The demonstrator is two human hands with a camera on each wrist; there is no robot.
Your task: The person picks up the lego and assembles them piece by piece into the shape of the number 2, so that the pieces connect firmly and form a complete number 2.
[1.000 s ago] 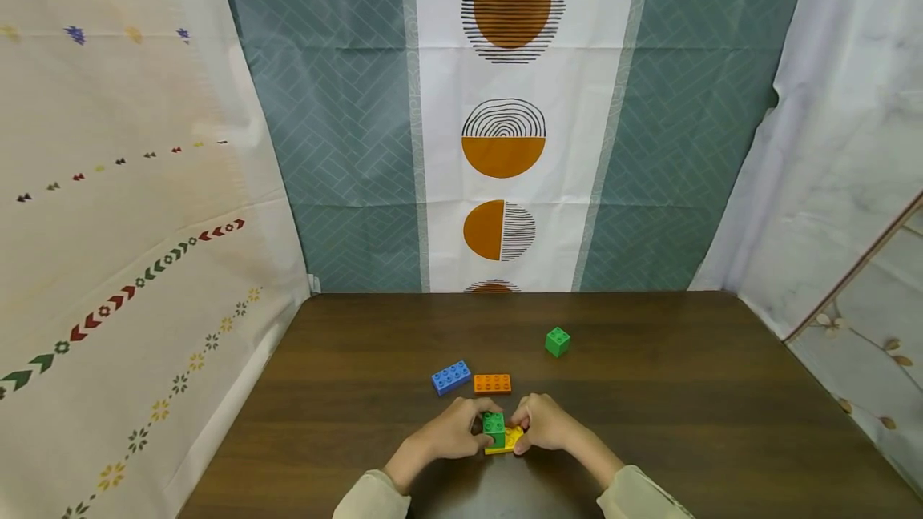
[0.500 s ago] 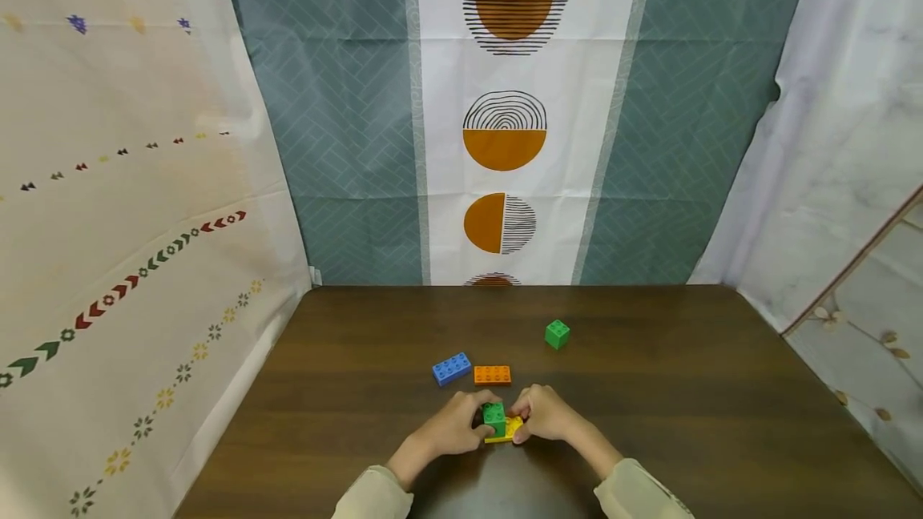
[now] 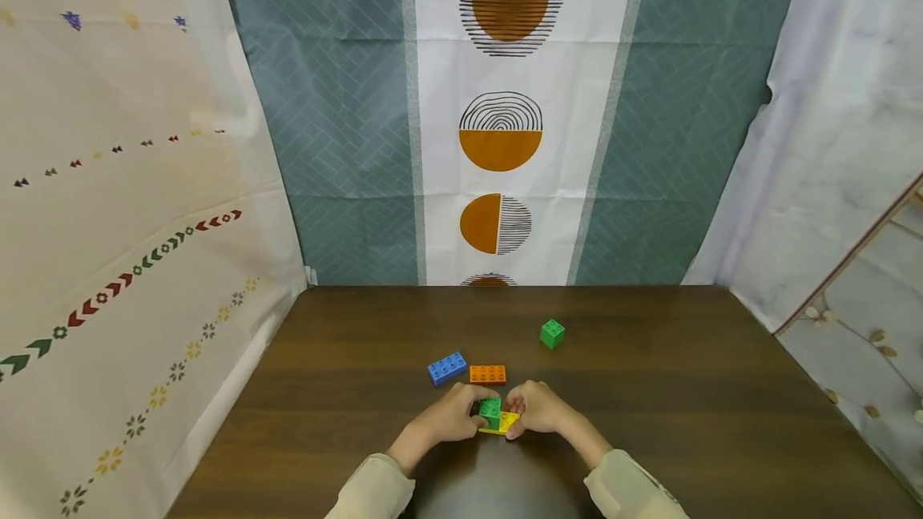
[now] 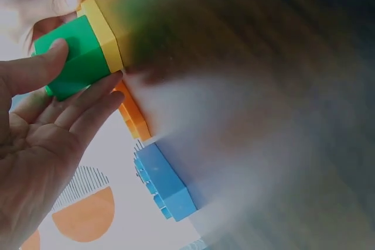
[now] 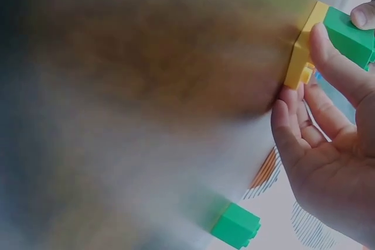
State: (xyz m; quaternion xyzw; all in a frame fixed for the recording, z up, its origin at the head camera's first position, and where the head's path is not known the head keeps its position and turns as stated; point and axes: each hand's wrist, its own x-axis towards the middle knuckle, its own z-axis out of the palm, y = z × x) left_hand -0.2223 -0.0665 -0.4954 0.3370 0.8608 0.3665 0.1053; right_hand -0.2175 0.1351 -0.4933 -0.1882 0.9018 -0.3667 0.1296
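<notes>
A tall green toy building brick [image 3: 490, 412] sits on the left part of a thin yellow brick [image 3: 508, 421], near the front of the table. My left hand [image 3: 450, 415] grips the green brick; in the left wrist view its thumb lies on one face and its fingers [image 4: 94, 100] reach along the opposite side. My right hand [image 3: 542, 408] holds the yellow brick's right end, the thumb [image 5: 328, 51] against its near side and the other fingers bent around the end. In the right wrist view a yellow stud shows beside that thumb. The green brick looks flush with the yellow one.
Just beyond the hands, an orange brick [image 3: 487, 375] and a blue brick [image 3: 447, 368] lie on the dark wooden table [image 3: 346, 343]. Another green brick [image 3: 552, 333] stands farther back to the right. Patterned cloths [image 3: 346, 142] hang around the table.
The right fingers have loosened and lifted slightly, showing more of the yellow brick. My left hand keeps its grip on the green brick. The head view has shifted slightly.
</notes>
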